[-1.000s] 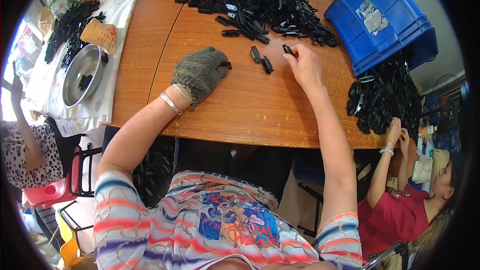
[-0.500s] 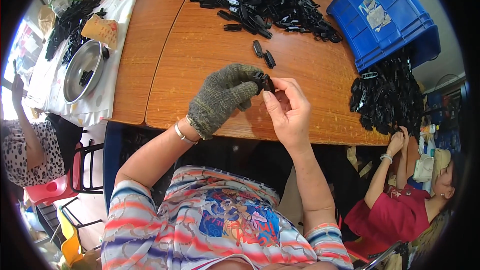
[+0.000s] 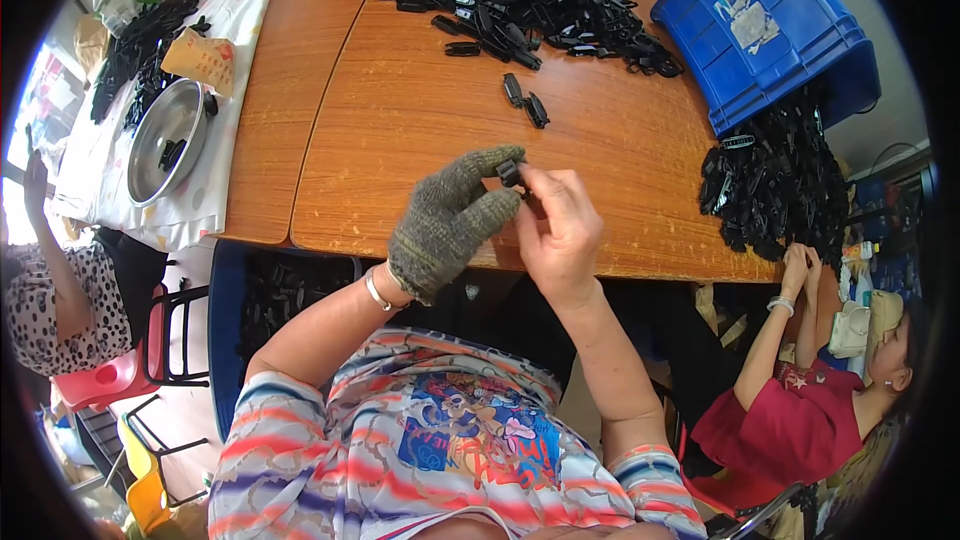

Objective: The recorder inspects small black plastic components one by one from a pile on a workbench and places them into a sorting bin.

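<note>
Observed scuffed brown wood-grain table (image 3: 400,120). Found tipped blue crate (image 3: 782,52) on it. Logged big heap of black parts (image 3: 505,0) and two loose pieces (image 3: 514,91) left of crate, second pile (image 3: 770,185) on crate's near side.

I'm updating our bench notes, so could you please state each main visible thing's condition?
Left hand in greenish knitted glove: fingers curled.
Bare right hand: fingers bent.
Small black plastic part: held between them, grip unclear.
Two elongated black plastic pieces: lying loose.
Blue rectangular plastic crate: tilted.
Round silver metal bowl: uncovered, black contents.
</note>
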### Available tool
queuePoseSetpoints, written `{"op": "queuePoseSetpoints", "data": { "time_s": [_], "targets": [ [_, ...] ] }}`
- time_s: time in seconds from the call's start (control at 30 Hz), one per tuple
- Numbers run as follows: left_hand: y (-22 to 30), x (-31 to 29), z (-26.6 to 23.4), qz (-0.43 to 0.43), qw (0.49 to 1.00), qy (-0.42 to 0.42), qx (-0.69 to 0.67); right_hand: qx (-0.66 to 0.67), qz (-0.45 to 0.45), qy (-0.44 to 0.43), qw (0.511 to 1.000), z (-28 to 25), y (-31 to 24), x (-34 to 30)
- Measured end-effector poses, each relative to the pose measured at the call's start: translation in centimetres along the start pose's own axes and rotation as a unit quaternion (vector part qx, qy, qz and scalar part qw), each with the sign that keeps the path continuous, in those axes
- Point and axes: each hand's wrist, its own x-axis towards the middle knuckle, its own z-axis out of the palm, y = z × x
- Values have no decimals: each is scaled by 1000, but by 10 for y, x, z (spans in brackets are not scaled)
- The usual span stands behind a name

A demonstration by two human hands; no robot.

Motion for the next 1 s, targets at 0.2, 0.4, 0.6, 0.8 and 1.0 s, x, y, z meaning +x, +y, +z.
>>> {"op": "queuePoseSetpoints", "data": {
  "time_s": [0.2, 0.4, 0.6, 0.8, 1.0],
  "targets": [
    [-4, -5, 0, 44, 997, 16, 55, 37, 66, -13, 997, 6, -6, -12],
    [-4, -13, -16, 83, 986, -51, 139, 199, 181, -109, 957, 18, -20, -14],
    [50, -33, -83, -22, 957, -165, 239, 212, 151, -342, 903, 2, -15, 17],
    [97, -41, -157, -88, 903, -90, 410, 42, 185, -220, 957, -24, 94, 71],
    [46, 66, -86, 64, 913, -86, 394, -252, 87, -125, 956, -22, 191, 131]
  ]
}}
